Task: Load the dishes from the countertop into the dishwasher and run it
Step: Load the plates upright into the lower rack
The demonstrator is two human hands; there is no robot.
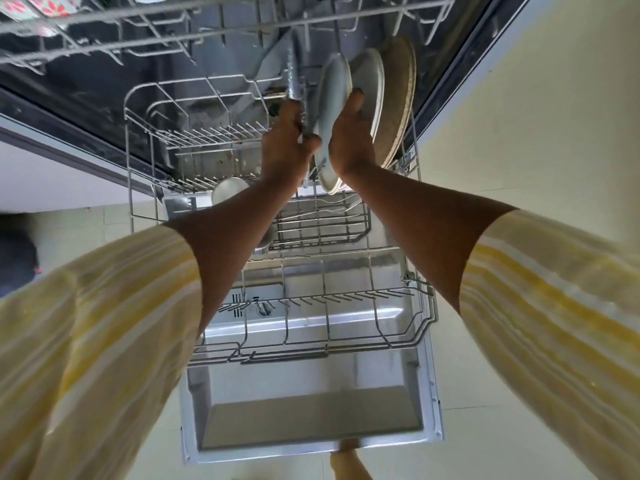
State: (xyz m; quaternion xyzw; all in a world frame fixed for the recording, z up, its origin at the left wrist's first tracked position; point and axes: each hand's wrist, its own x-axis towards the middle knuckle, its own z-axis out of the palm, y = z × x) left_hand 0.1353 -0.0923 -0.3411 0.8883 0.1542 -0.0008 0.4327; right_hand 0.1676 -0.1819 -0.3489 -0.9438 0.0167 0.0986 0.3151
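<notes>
Loading looks partway done: at the lower rack's (284,356) far right, a pale plate (370,81) and a brown plate (398,98) stand upright. The right grip (349,143) holds a white plate (332,98) beside them; the left grip (284,150) clasps a ridged metal utensil (294,77). The wash is not yet started

In the upper middle of the frame, the right hand (349,133) holds a white plate (334,95) by its rim, on edge in the pulled-out lower rack (420,327). To its right stand a second white plate (370,77) and a larger brownish plate (400,95). Just left, the left hand (285,147) grips a ridged metal piece (294,77). A steel bowl (228,188) sits below it. The open door (311,424) fills the lower centre, and the upper rack (138,29) runs along the top.
</notes>
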